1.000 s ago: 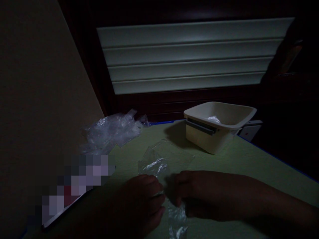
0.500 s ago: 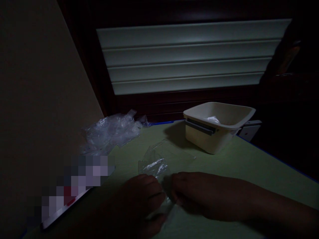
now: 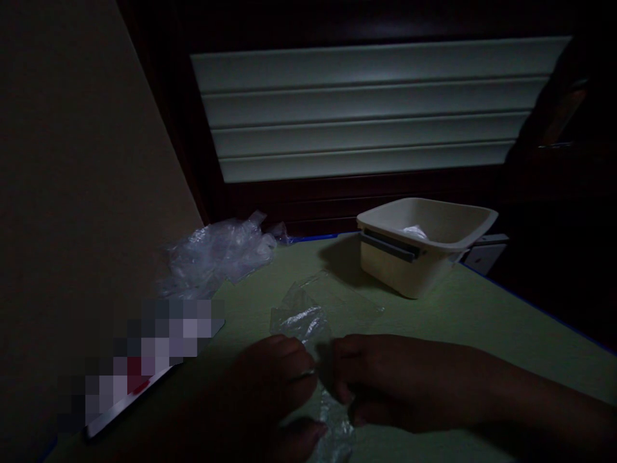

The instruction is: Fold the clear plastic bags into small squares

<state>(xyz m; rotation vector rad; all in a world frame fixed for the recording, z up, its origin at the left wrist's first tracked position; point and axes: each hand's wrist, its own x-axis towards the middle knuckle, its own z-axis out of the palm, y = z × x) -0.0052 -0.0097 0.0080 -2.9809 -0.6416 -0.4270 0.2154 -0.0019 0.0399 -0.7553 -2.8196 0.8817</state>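
A thin clear plastic bag [image 3: 303, 321] lies crumpled on the green table [image 3: 486, 321], running down between both hands. My left hand [image 3: 277, 392] rests at its left side, fingers curled, with the thumb apart from the other fingers near the bag's lower part. Facing it from the right, my right hand [image 3: 380, 379] has its fingers bent down at the bag's edge. Darkness hides whether either hand pinches the plastic.
A pile of clear plastic bags [image 3: 222, 254] sits at the back left by the wall. The cream bin [image 3: 400, 267] with a grey handle holds something clear and shiny. A pixelated flat object [image 3: 159, 354] lies at the left edge.
My right hand's fingers have spread a little, with the thumb lower. More of the crumpled plastic shows below and between the hands. The view has shifted slightly.
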